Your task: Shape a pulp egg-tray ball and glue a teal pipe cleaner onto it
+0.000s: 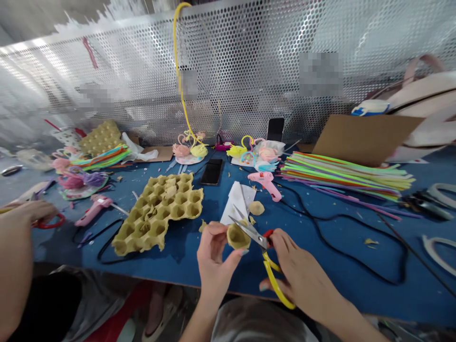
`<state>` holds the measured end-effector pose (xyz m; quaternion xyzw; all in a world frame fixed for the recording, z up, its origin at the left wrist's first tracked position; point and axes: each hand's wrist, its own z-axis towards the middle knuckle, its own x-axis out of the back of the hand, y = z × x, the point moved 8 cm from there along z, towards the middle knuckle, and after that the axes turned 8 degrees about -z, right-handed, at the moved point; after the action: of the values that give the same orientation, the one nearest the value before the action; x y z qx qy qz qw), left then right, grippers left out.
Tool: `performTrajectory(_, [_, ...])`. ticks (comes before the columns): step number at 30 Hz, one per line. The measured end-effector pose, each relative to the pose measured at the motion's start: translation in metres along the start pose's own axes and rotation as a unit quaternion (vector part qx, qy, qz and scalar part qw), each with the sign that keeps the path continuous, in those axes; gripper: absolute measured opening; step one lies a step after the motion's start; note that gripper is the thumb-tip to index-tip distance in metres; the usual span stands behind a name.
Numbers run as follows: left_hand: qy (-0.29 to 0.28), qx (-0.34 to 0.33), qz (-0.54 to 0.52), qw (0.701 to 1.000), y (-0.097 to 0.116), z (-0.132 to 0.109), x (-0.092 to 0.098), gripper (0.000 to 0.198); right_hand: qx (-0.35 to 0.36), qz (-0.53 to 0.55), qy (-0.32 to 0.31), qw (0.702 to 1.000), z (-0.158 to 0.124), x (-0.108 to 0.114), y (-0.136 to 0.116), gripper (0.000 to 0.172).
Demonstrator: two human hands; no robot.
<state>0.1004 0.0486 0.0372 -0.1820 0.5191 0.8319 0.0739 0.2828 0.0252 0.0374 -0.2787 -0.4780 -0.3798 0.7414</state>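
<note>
My left hand (pixel 215 259) pinches a small yellowish egg-carton cup (pixel 237 236) above the near edge of the blue table (pixel 320 247). My right hand (pixel 297 270) grips yellow-handled scissors (pixel 263 251), whose open blades sit at the cup's upper rim. A cut carton scrap (pixel 256 207) lies on white paper (pixel 238 201) just beyond. The large egg carton (pixel 160 209) rests to the left of my hands.
A pink glue gun (pixel 265 183) with a black cord (pixel 338 242), a pile of coloured pipe cleaners (pixel 342 175), a black phone (pixel 211 171) and small pipe-cleaner figures lie farther back. Another person's arm (pixel 17 247) is at the left beside a second glue gun (pixel 94 209). A perforated metal screen stands behind.
</note>
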Motion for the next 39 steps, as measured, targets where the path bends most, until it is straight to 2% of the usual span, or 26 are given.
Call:
performTrajectory(5, [-0.016,0.014,-0.012,1.0,-0.003,-0.003,-0.003,0.033,-0.035,0.024,-0.036,0.998,0.004,-0.003,0.002,0.033])
performTrajectory(11, [-0.053,0.029,-0.04,0.997,-0.005,0.0,-0.004,0.03,-0.049,0.044,-0.054,0.996,0.003,-0.002,0.004,0.024])
performTrajectory(20, [-0.045,0.075,-0.048,0.995,-0.018,0.004,0.011,0.031,-0.021,0.038,-0.085,0.995,-0.005,-0.006,0.007,0.029])
performTrajectory(24, [-0.037,0.09,-0.039,0.995,-0.022,0.005,0.015,0.035,-0.024,0.047,-0.072,0.996,-0.006,-0.001,0.01,0.025])
performTrajectory(27, [-0.033,0.073,-0.044,0.996,-0.02,0.006,0.013,0.032,-0.017,0.033,-0.05,0.998,-0.003,0.005,0.01,0.022])
performTrajectory(32, [-0.044,0.048,-0.059,0.996,-0.014,0.004,0.002,0.029,-0.015,-0.024,-0.015,0.999,-0.001,0.008,0.01,0.048])
performTrajectory(39, [-0.034,0.035,-0.056,0.997,-0.015,0.004,0.0,0.028,-0.024,-0.044,-0.024,0.998,-0.001,0.004,0.017,0.051])
